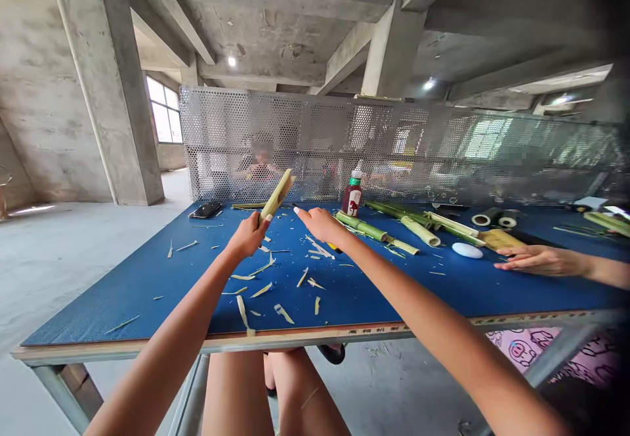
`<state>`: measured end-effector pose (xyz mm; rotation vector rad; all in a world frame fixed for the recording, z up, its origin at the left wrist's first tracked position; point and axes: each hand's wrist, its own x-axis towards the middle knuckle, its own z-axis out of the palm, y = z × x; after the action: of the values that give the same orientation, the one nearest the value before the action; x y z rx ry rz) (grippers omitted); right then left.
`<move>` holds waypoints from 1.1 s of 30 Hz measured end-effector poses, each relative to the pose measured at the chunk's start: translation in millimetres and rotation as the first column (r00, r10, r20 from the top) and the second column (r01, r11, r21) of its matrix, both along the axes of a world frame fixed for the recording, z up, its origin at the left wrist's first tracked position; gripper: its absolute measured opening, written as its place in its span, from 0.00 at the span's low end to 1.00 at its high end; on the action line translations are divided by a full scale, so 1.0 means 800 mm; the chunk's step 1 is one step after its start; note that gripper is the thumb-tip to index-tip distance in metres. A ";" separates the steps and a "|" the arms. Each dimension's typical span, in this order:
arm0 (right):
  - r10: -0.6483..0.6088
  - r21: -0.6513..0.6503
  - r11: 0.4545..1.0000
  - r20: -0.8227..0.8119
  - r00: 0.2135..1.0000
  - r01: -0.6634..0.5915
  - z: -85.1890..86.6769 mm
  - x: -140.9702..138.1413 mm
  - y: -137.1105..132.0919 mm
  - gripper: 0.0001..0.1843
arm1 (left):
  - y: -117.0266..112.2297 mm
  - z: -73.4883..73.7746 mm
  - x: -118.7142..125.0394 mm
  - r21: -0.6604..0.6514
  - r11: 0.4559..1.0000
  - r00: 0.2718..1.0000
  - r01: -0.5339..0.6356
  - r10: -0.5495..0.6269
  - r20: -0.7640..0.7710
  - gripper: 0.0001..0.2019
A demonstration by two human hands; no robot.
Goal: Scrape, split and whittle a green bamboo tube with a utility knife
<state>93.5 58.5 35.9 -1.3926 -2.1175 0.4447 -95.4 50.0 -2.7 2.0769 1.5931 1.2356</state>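
Gripping a split bamboo section (278, 194) in the left hand (249, 236), long axis tilted up and rightward, open right hand (319, 224) just beside it above the blue bench (98, 305).

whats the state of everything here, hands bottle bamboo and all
left hand, gripping pale green split bamboo piece, held tilted up
right hand, raised, fingers extended, holding nothing visible
pale bamboo shavings, scattered on blue table
dark red plastic bottle with green cap, upright, capped
green bamboo stalks, lying down
black phone, lying flat
co-worker's hand, resting on table
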 end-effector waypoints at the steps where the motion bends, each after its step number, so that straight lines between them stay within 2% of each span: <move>1: 0.084 -0.136 0.986 -0.104 0.991 -0.098 0.002 0.002 0.001 0.25 | 0.000 0.000 -0.001 0.013 1.000 1.000 0.010 -0.010 0.003 0.17; 2: 0.151 -0.263 0.943 -0.213 0.965 -0.205 0.003 0.002 0.001 0.27 | 0.001 0.000 -0.001 0.034 0.999 1.000 0.013 -0.013 -0.001 0.17; 4: 0.227 -0.456 0.782 -0.427 0.875 -0.426 0.004 0.001 -0.001 0.27 | 0.001 -0.001 -0.003 0.085 0.996 0.999 0.000 0.004 -0.043 0.18; 6: 0.208 -0.558 0.588 -0.595 0.776 -0.586 0.002 -0.003 -0.002 0.27 | 0.001 -0.001 -0.004 0.119 0.992 0.992 -0.033 0.048 -0.119 0.18; 7: 0.187 -0.579 0.548 -0.619 0.763 -0.604 -0.002 -0.007 -0.002 0.27 | 0.000 -0.001 -0.005 0.127 0.990 0.983 -0.060 0.081 -0.166 0.18; 8: 0.158 -0.594 0.559 -0.608 0.778 -0.578 -0.007 -0.011 -0.001 0.27 | 0.000 -0.001 -0.005 0.129 0.987 0.969 -0.094 0.120 -0.217 0.17; 9: 0.119 -0.599 0.614 -0.574 0.810 -0.514 -0.013 -0.016 0.000 0.27 | -0.001 -0.001 -0.004 0.123 0.984 0.950 -0.132 0.161 -0.268 0.17; 11: 0.022 -0.544 0.784 -0.457 0.889 -0.300 -0.028 -0.027 0.003 0.27 | -0.002 -0.001 -0.001 0.105 0.973 0.905 -0.205 0.229 -0.359 0.17; 13: -0.038 -0.380 0.921 -0.312 0.949 -0.089 -0.040 -0.035 0.008 0.28 | -0.003 -0.001 0.004 0.078 0.966 0.881 -0.246 0.257 -0.398 0.16; 15: -0.039 -0.166 0.986 -0.152 0.988 0.013 -0.045 -0.041 0.011 0.29 | -0.003 -0.001 0.009 0.053 0.965 0.893 -0.257 0.258 -0.369 0.16; 17: -0.052 0.029 0.998 -0.005 0.999 0.052 -0.043 -0.044 0.013 0.30 | -0.002 -0.002 0.012 0.031 0.966 0.920 -0.257 0.254 -0.300 0.16; 19: -0.083 0.147 0.987 0.092 0.992 0.069 -0.038 -0.046 0.013 0.30 | 0.000 -0.003 0.014 0.014 0.969 0.943 -0.248 0.244 -0.224 0.16; 26: -0.123 0.290 0.955 0.187 0.975 0.064 -0.036 -0.038 0.016 0.29 | 0.007 -0.007 0.005 0.037 0.990 0.988 -0.135 0.137 -0.072 0.16; 29: -0.023 0.314 0.948 0.196 0.980 -0.040 -0.035 -0.018 0.028 0.26 | 0.007 -0.006 -0.001 0.022 1.000 1.000 -0.013 0.014 -0.015 0.17; 33: 0.238 0.296 0.919 0.108 0.965 -0.259 -0.031 0.011 0.046 0.27 | 0.006 0.000 -0.006 -0.008 0.988 0.988 0.152 -0.151 0.033 0.19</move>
<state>102.7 95.6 11.1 -0.9799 -2.3144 0.1502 -100.5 54.5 -2.9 2.1164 1.3960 1.2000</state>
